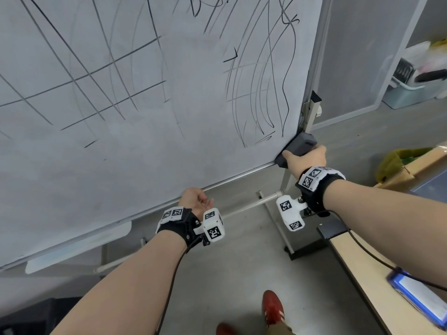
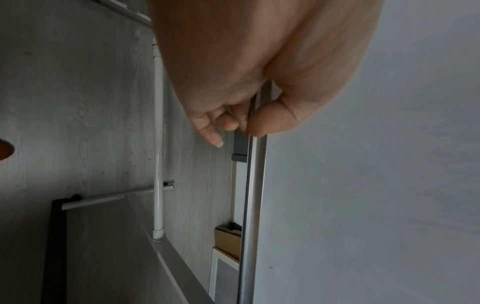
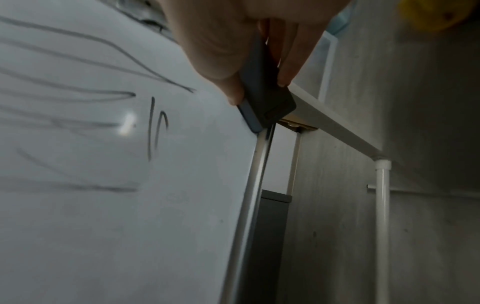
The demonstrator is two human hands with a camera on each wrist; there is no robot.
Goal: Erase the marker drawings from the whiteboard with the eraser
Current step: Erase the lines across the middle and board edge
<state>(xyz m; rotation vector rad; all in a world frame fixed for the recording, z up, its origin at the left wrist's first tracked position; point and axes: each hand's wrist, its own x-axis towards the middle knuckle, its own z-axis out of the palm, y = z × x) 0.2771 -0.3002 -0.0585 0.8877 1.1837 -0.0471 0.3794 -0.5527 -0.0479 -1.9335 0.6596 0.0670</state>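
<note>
At the whiteboard (image 1: 145, 141) corner, right hand (image 1: 306, 158) grips eraser (image 1: 298, 148); left hand (image 1: 193, 198) pinches the frame (image 1: 242, 176).

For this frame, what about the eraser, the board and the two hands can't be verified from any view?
- Eraser wiping face: hidden against the whiteboard in head and right wrist views.
- Top of the marker drawings: cut off by the head view's upper edge.
- Left hand fingers behind the bottom frame rail: mostly hidden by palm and rail.
- Right hand fingertips: hidden behind the eraser in the head view.
</note>
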